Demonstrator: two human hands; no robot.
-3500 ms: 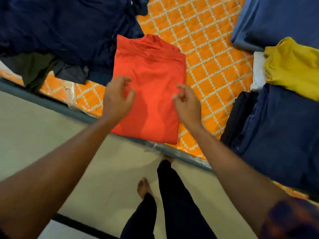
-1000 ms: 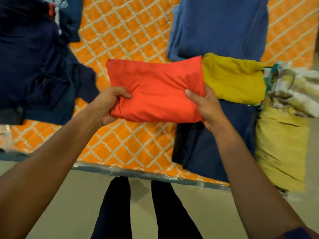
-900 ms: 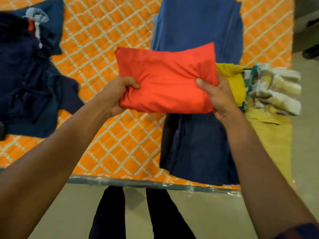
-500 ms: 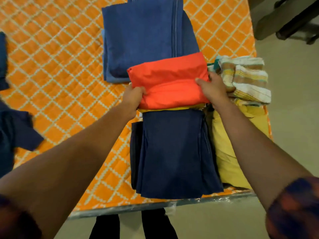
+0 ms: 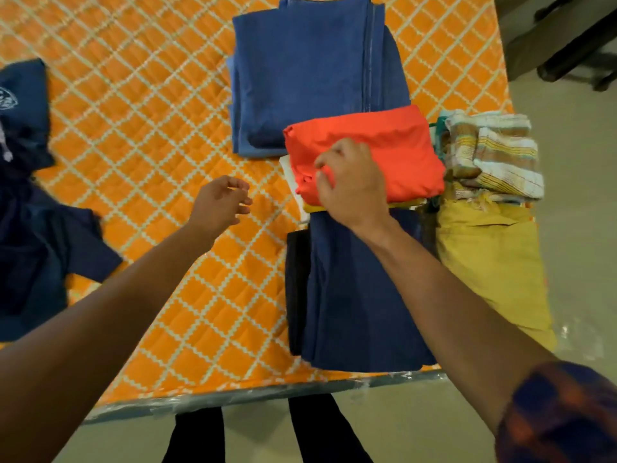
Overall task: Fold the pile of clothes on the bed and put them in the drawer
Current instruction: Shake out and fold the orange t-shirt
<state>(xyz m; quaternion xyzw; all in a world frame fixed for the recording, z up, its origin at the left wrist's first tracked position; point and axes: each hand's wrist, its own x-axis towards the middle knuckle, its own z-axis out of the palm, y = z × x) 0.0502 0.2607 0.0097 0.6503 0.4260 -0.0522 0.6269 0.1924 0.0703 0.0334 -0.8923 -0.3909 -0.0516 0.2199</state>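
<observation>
**Orange quilted bed, red shirt on top of the folded stack**

Orange bedding [image 5: 150, 128] with a white diamond pattern fills most of the view, its near edge running above a pale floor [image 5: 574, 228]. The folded red shirt [image 5: 400, 152] lies at the right side of the bed on a stack. A thin strip of a yellow garment [image 5: 400, 204] shows under its near edge and a white piece [image 5: 288, 172] pokes out at its left. The stack rests on the far end of folded dark blue trousers [image 5: 350, 295], which have a black garment [image 5: 295, 289] along their left side.

The right hand [image 5: 354, 185] sits on the near left part of the red shirt with its fingers curled in. Whether they pinch the cloth or only rest on it, I cannot tell. The left hand [image 5: 218, 203] hovers over bare bedding to the left of the stack, fingers loosely spread and holding nothing.

Folded blue jeans [image 5: 310, 78] lie just behind the red shirt, their near corner tucked under it. Striped towels [image 5: 494, 155] sit touching the shirt's right edge, with mustard trousers [image 5: 490, 262] in front of them along the bed's right side. A heap of unfolded navy clothes [image 5: 33, 245] spreads over the left edge of the bed, well apart from the stack. Dark furniture legs [image 5: 567, 38] stand on the floor at the far right, and the person's dark trouser legs [image 5: 320, 432] show below the bed edge
</observation>
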